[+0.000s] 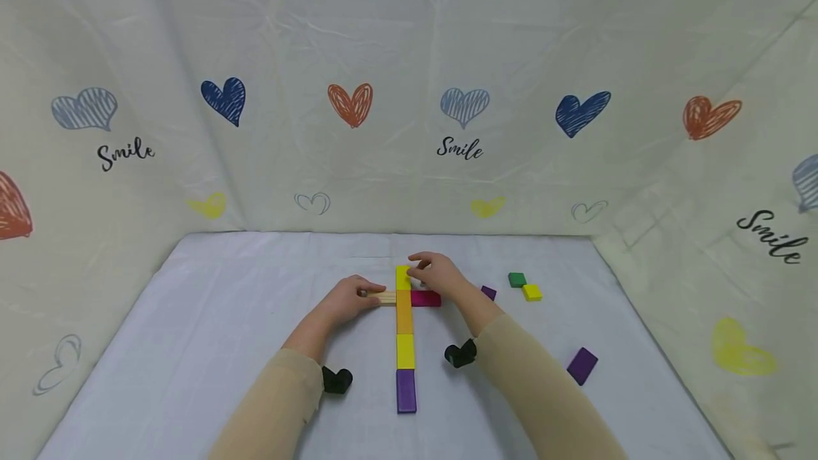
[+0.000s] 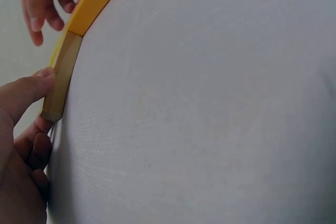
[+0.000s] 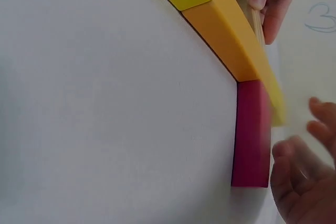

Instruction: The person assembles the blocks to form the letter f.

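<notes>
Wooden blocks lie end to end in a column: a yellow block (image 1: 402, 278) at the far end, then an orange block (image 1: 404, 314), another yellow block (image 1: 405, 352) and a purple block (image 1: 405, 391) nearest me. A magenta block (image 1: 427, 299) juts right from the orange one. On the opposite side a plain wood block (image 1: 388, 298) meets it, and my left hand (image 1: 347, 298) pinches that block's outer end between thumb and fingers. My right hand (image 1: 441, 275) hovers beside the far yellow block, fingers loosely bent; the right wrist view shows it holding nothing, apart from the blocks.
To the right on the white cloth (image 1: 211, 346) lie a small green block (image 1: 517, 280) and a small yellow block (image 1: 532, 292). A purple block (image 1: 488, 292) sits partly behind my right wrist. Farther right and nearer is another purple block (image 1: 582, 365). Hanging printed cloth surrounds the table.
</notes>
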Tool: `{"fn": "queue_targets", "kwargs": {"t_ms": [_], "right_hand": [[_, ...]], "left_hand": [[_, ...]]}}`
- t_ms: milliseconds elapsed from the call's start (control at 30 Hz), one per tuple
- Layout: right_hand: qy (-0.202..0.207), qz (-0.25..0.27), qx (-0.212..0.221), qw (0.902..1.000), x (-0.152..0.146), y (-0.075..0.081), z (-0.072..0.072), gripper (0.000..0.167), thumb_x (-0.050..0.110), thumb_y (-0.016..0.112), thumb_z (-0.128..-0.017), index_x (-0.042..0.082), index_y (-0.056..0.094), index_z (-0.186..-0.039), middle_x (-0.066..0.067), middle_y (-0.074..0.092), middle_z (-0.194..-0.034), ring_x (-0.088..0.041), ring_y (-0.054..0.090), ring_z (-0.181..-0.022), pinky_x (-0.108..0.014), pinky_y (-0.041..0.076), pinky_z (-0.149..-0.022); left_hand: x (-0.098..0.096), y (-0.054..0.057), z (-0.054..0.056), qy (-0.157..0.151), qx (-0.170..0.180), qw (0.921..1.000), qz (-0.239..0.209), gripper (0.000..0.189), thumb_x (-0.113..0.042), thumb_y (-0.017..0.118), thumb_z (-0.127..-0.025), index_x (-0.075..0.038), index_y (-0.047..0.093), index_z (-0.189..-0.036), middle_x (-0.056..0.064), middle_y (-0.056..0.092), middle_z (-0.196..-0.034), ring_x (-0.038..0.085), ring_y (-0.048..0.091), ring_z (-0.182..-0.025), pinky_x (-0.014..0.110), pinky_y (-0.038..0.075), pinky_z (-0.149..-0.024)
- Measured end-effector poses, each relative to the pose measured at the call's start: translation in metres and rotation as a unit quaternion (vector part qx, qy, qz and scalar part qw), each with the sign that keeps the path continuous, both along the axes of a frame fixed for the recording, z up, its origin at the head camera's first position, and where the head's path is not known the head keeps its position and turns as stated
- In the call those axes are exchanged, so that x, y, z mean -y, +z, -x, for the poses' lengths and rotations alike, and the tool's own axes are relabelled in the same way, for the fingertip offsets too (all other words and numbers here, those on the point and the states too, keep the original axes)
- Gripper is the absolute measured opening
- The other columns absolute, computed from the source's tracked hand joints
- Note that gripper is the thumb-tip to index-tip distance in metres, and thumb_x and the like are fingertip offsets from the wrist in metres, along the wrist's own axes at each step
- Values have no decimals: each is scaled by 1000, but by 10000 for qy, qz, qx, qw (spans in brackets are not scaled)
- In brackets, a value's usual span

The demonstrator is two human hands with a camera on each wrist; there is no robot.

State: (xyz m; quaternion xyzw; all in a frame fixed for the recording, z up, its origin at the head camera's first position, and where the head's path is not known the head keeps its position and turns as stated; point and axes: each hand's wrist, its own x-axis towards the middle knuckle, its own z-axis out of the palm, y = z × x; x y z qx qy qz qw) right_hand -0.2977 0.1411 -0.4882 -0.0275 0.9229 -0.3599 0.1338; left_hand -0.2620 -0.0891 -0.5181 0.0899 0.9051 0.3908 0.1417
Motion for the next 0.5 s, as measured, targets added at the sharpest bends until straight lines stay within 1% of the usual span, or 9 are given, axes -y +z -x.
{"fn": "queue_targets", "kwargs": {"t_ms": [100,267,367,500], "right_hand": [[-67,-58,-128,9999,-8,5,-4,43,36,69,-93,23,62,-134,-4,62,-114,-19,59,-90,-28,54,-77],[-11,-152,-382,9992,-25,18,-16,42,32,71,-93,19,64,-133,-3,62,-110,-23,54,-99,-32,52,-80],[24,-192,-495,9986,-38,25,-26,42,31,71,-92,17,65,-132,-3,63,-109,-25,55,-100,-34,52,-81],[71,-363,-609,9975,-59,30,-38,42,30,71,-92,17,66,-131,-3,64,-108,-23,55,-98,-31,52,-78]], "left_hand": [[-1,1,0,20,5,10000,17,27,-32,71,-92,-31,74,-119,-2,62,-111,21,53,-97,40,47,-92],[0,1,0,27,-18,10000,4,27,-30,71,-93,-30,74,-119,-2,61,-109,21,52,-96,39,47,-89],[0,1,-1,18,-41,10000,-26,26,-29,71,-93,-29,74,-119,-1,61,-108,22,51,-95,39,47,-89],[0,2,-2,2,-51,10000,-42,26,-28,70,-93,-29,74,-119,-1,61,-109,22,51,-95,39,46,-89]]}}
